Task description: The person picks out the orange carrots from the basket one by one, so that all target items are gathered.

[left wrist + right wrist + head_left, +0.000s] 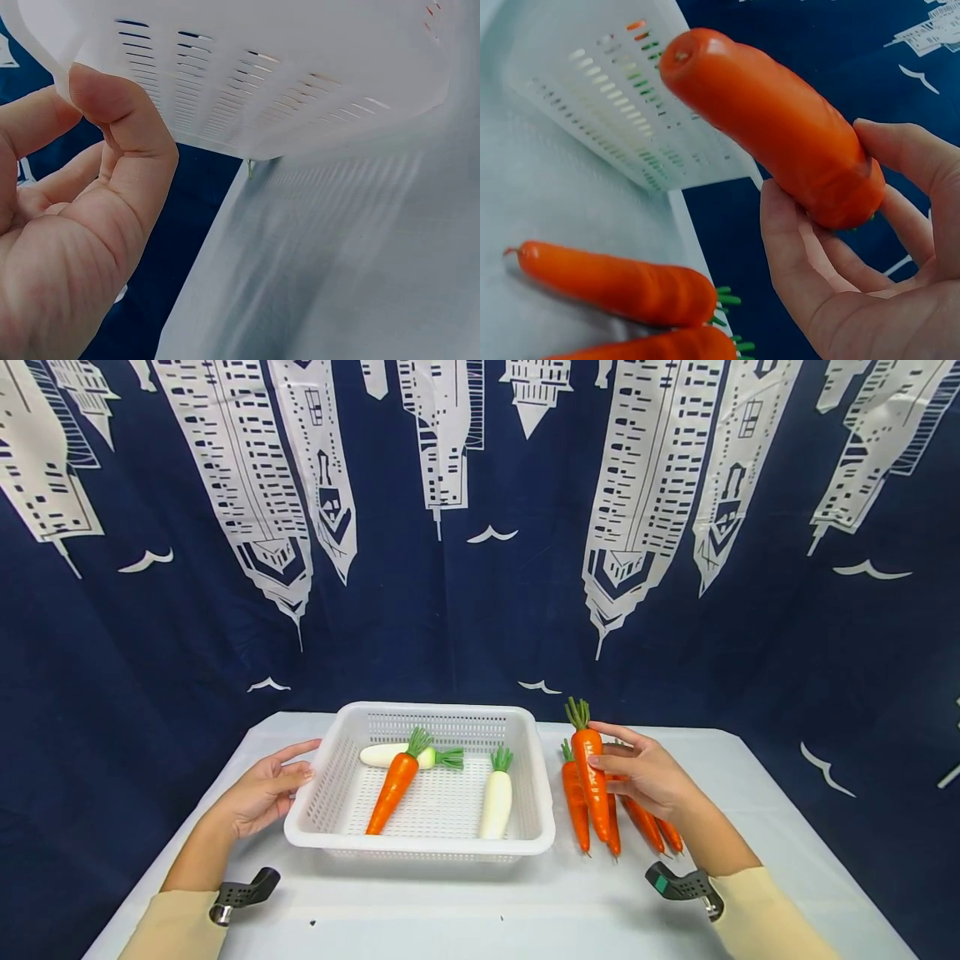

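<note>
My left hand (268, 792) pinches the left rim of a white slotted plastic basket (420, 842) between thumb and fingers; the left wrist view shows the thumb on the rim. In my right hand (651, 777) a carrot (588, 760) with green stubby leaves is gripped near its leafy end, held above other carrots right of the basket. The right wrist view shows its tip pointing toward the camera. Inside the basket lie one carrot (392, 793) and two white radishes, one upright in view (496, 806) and one lying crosswise (378, 755), partly under that carrot.
Several carrots (643, 823) lie together on the white table (405, 910), right of the basket, partly hidden by my right hand. A dark blue cloth (450, 610) with white building prints hangs behind the table. Each wrist wears a black strap (243, 893).
</note>
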Tool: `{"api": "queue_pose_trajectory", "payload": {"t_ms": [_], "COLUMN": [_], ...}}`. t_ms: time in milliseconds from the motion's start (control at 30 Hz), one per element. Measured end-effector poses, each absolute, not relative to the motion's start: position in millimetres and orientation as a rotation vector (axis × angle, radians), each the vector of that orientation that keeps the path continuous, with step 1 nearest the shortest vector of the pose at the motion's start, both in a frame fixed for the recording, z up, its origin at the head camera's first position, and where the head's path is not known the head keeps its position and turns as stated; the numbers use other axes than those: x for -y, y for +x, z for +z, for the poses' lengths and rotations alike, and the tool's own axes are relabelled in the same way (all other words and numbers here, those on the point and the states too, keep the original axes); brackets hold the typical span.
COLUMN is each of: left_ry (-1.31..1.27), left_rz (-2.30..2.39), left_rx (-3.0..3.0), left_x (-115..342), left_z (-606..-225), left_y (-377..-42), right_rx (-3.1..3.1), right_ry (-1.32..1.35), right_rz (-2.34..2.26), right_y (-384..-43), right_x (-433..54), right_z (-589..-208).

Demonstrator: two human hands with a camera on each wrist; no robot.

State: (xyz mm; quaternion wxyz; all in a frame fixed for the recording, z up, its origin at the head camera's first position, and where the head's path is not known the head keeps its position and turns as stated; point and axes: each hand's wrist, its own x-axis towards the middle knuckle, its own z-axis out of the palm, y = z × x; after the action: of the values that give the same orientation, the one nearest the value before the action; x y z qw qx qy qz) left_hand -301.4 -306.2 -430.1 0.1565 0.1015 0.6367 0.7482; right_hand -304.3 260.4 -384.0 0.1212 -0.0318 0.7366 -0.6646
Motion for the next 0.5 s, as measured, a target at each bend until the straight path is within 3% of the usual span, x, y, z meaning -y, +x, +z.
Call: {"api": "queue_pose_trajectory", "payload": {"t_ms": [500], "left_ry": [0.275], "left_rz": [2.142], "left_rx": [-1.831], "left_x": [305.3], "left_z": [-428.8], "left_y": [-300.7], "right_rx": [-2.183], "right_ry": [-0.086], "right_rz": [-1.911], "right_y": [-301.3], "right_x": [-294.3], "right_z": [-387.7]}}
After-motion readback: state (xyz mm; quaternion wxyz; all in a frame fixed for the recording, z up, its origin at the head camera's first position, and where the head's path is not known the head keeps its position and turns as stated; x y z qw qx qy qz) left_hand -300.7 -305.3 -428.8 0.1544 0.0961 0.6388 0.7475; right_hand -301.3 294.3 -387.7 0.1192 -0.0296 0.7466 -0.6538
